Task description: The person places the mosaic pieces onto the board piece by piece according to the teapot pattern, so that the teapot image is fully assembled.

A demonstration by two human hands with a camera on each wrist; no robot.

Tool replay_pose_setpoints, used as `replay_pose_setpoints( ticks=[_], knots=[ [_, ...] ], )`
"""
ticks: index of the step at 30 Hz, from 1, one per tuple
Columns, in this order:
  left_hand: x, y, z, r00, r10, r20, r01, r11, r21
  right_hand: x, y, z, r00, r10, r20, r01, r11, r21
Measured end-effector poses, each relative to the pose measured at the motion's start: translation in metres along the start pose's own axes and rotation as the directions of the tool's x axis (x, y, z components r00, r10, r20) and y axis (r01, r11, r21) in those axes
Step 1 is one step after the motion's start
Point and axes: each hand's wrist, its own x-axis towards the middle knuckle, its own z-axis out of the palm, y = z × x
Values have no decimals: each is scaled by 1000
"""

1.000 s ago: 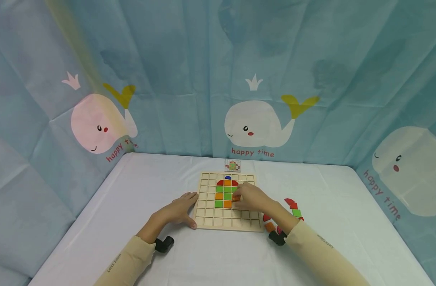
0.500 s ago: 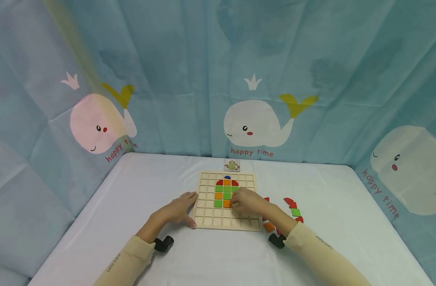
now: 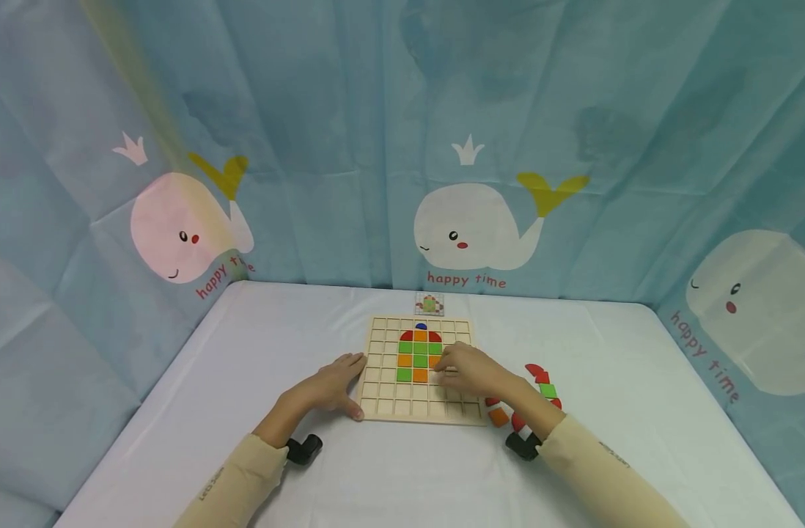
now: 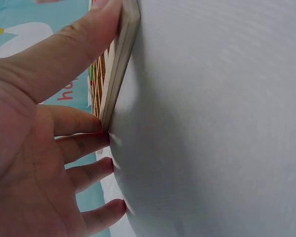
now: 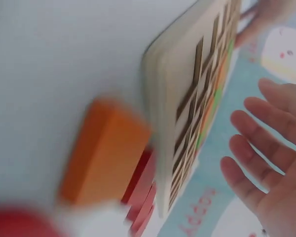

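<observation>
A light wooden grid board [image 3: 386, 408] lies on the white table. Green, orange, red and blue tiles form a dome shape in its middle, including an orange tile [image 3: 420, 375] in the lowest filled row. My left hand [image 3: 330, 385] rests at the board's left edge; in the left wrist view its thumb [image 4: 79, 47] lies against the rim and the fingers spread along the side. My right hand [image 3: 473, 371] hovers over the right half of the board, fingertips beside the orange tile [image 3: 434, 361] in the third column. In the right wrist view its fingers are spread and hold nothing.
Loose pieces lie right of the board: an orange block [image 5: 106, 153], a green square [image 3: 548, 391], a red piece [image 3: 534, 369] and several more reds, partly hidden under the right forearm. A small pattern card [image 3: 429, 303] lies behind the board. A whale-print curtain [image 3: 323, 147] hangs behind the table.
My right hand first moved down the third column, then drew back slightly right, uncovering the orange tile there. My left hand has stayed at the board's edge.
</observation>
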Motion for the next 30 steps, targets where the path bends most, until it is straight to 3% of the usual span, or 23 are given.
replay_pose_setpoints(
  ticks=[5,13,22,30],
  knots=[
    [0,1,-1,1000,7,2,-7,1000,-5,-29,14,-11,995,80,-56,-75,992,100],
    [1,1,-1,1000,15,5,-15,1000,10,-75,35,-15,982,141,-122,-131,988,87],
    [1,1,1,1000,10,-4,-10,1000,2,-112,48,-14,967,237,-92,-229,970,86],
    [1,0,1,1000,-4,-6,4,1000,10,-129,54,-11,956,291,-35,-289,956,49]
  ],
)
